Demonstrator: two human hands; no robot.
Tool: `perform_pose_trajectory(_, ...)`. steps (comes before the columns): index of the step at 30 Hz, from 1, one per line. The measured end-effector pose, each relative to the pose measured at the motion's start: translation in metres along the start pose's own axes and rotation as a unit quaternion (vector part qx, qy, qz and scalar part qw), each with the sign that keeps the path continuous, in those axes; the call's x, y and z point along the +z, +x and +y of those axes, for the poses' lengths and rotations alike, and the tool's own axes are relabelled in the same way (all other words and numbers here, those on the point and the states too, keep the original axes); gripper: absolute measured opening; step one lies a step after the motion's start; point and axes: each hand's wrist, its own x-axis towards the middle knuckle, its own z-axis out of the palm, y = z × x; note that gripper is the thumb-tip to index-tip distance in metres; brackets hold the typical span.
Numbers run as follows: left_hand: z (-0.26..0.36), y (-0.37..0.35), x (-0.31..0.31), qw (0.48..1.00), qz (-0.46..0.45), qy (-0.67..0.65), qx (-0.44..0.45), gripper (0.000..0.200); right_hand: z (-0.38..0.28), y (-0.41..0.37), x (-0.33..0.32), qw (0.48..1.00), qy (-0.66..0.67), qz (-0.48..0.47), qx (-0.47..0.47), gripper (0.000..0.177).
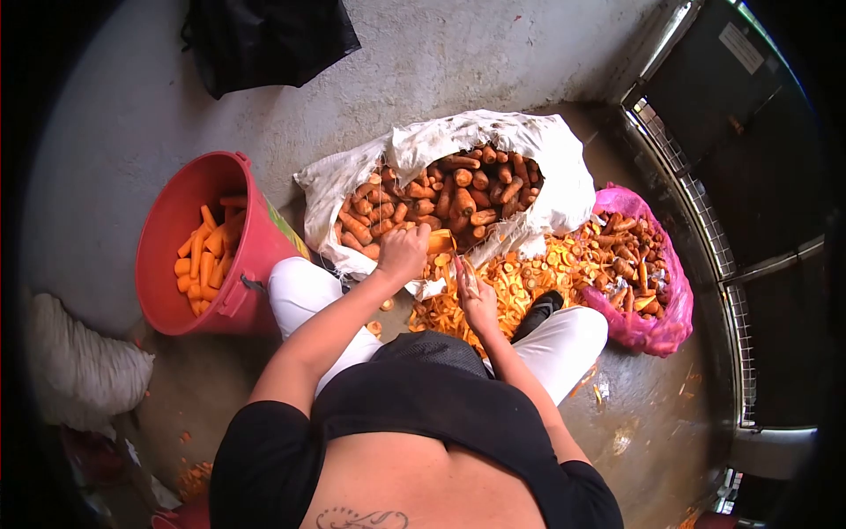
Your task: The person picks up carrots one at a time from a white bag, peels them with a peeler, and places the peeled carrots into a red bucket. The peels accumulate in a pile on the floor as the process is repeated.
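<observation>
My left hand (405,252) is closed around one end of a carrot (441,241), whose orange, peeled-looking surface points to the right. Close by, my right hand (478,304) grips a slim peeling tool (460,267), mostly covered by the fingers, with its upper end right at the carrot. Both hands are over the near edge of a torn white sack (546,167) full of unpeeled carrots (463,198). Below them, a heap of carrot peelings and cut ends (449,313) spreads over the floor between my legs.
To the left stands a red bucket (152,264) with peeled carrots (204,264) inside. A pink plastic bag (674,322) of carrot scraps sits at the right. White sacking (84,357) lies far left; a black bag (269,44) hangs on the wall. A dark metal door (740,115) is at right.
</observation>
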Motion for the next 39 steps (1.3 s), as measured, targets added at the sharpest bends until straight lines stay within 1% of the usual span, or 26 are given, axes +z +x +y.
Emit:
perform_pose_trajectory(1,0.000,0.000,-0.001,1.000,0.004,0.001,0.004,0.036,0.003,0.001,0.001,1.000,0.003,0.005,-0.007,0.033)
perform_pose_trajectory(4,0.001,-0.001,-0.005,0.998,0.051,-0.017,0.026,0.018,0.005,0.001,0.005,0.999,0.005,0.021,-0.037,0.035)
perform_pose_trajectory(7,0.002,0.000,-0.009,0.997,0.068,-0.013,0.031,0.017,-0.006,-0.001,0.004,0.998,-0.014,0.034,-0.052,0.035)
perform_pose_trajectory(10,0.001,0.000,-0.009,0.996,0.081,0.003,0.042,0.017,-0.002,0.001,0.006,0.996,-0.049,0.048,-0.054,0.038)
perform_pose_trajectory(13,0.002,-0.001,-0.010,0.995,0.091,0.002,0.037,0.018,0.005,0.002,0.007,0.997,-0.061,0.035,-0.025,0.042)
perform_pose_trajectory(16,0.013,-0.005,-0.008,0.997,0.021,-0.049,-0.056,0.020,0.009,0.005,0.008,0.993,-0.111,0.040,-0.016,0.046)
perform_pose_trajectory(19,0.008,-0.005,-0.007,0.998,0.055,-0.028,-0.003,0.022,0.000,0.002,0.006,0.993,-0.114,0.034,0.014,0.047)
perform_pose_trajectory(22,0.009,-0.003,-0.009,0.998,0.045,-0.033,-0.015,0.023,-0.004,0.002,0.002,0.991,-0.125,0.008,0.040,0.040)
perform_pose_trajectory(25,0.017,-0.002,-0.017,0.995,-0.041,-0.047,-0.079,0.023,0.002,0.004,0.001,0.992,-0.119,-0.001,0.033,0.038)
perform_pose_trajectory(28,0.009,-0.004,-0.010,0.999,0.041,-0.019,-0.003,0.027,-0.007,0.000,-0.001,0.992,-0.124,0.007,0.031,0.036)
perform_pose_trajectory(30,0.011,-0.004,-0.009,0.997,-0.024,-0.042,-0.058,0.028,-0.011,-0.001,-0.002,0.990,-0.137,0.017,0.023,0.035)
perform_pose_trajectory(31,0.014,-0.003,-0.011,0.993,-0.056,-0.051,-0.088,0.028,-0.010,0.000,-0.004,0.989,-0.145,0.005,0.038,0.037)
perform_pose_trajectory(34,0.017,-0.003,-0.012,0.991,-0.072,-0.051,-0.104,0.024,-0.010,0.001,-0.005,0.991,-0.130,0.006,0.037,0.050)
perform_pose_trajectory(37,0.021,0.003,-0.014,0.977,-0.143,-0.048,-0.151,0.026,-0.009,-0.002,-0.007,0.987,-0.144,0.001,0.070,0.049)
perform_pose_trajectory(39,0.021,0.004,-0.015,0.968,-0.169,-0.093,-0.161,0.030,-0.012,-0.002,-0.010,0.983,-0.165,-0.009,0.080,0.049)
